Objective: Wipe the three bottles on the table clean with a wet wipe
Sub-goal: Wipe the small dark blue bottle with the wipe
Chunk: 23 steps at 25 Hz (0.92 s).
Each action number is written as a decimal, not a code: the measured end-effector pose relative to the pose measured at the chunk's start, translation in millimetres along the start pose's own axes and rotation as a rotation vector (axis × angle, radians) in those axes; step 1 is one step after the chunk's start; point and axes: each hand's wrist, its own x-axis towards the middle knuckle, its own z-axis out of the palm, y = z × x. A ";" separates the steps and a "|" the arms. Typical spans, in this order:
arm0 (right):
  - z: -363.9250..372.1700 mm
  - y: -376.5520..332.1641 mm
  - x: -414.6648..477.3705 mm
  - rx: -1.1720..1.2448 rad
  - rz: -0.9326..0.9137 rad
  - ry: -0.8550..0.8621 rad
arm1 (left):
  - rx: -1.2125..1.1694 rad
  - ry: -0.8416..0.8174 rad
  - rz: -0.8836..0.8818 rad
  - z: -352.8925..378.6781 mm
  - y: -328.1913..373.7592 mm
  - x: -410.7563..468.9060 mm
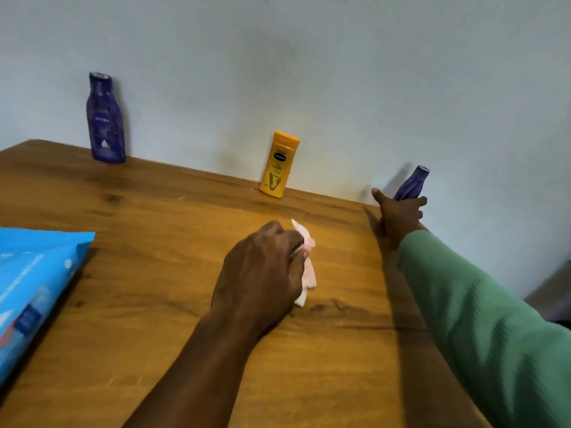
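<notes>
We count one blue wipes pack (34, 291) at the left edge, then three bottles along the wall. A tall purple bottle (106, 122) stands upright far left, a yellow bottle (279, 165) upright in the middle, and a small purple bottle (412, 185) tilts at the right. One wet wipe (307, 267) is bunched in our left hand (262, 270), fist closed round it. Our right hand (398, 219), in a green sleeve (479, 319), grips that tilted bottle low down. The table (154, 227) is grained wood, against a plain pale wall (309, 57).
</notes>
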 end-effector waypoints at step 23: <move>-70.2 15.5 -253.2 0.931 0.193 -0.764 | -0.271 0.116 -0.049 -20.1 11.9 -4.9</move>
